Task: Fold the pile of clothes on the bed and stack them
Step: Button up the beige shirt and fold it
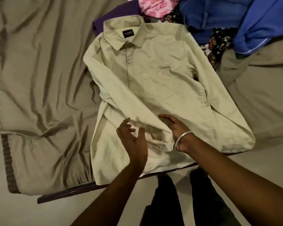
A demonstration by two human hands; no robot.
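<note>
**Beige shirt spread on the bed, both hands at its lower half**

A pale beige long-sleeved button-up cotton shirt (153,82) lay face up on the wrinkled tan bed sheet (39,70), collar away from the person and hem hanging over the near edge of the bed. A small black label showed inside the collar, and a patch pocket sat on the chest. One sleeve was folded diagonally across the front of the shirt, running from the far shoulder down toward the hands; the other sleeve ran along the shirt's outer side toward a rounded corner near the bed edge.

The left hand (134,141) hovered over the lower front of the shirt, fingers spread and loosely bent, holding nothing; whether it touched the cloth could not be told, as it was blurred. The right hand (175,126), with a thin silver metal bangle (183,141) at the wrist, rested on the shirt just beside the folded sleeve's cuff, fingers apart and relaxed, gripping nothing.

At the far side of the bed lay the unfolded pile: a bright blue garment (235,22), a pink patterned cloth (153,7), a dark floral-print fabric (219,41), and a purple cloth (114,15) partly under the shirt's collar. The dark wooden bed frame (64,193) showed below the sheet, and the person's dark trousers (186,201) stood against the pale floor.
</note>
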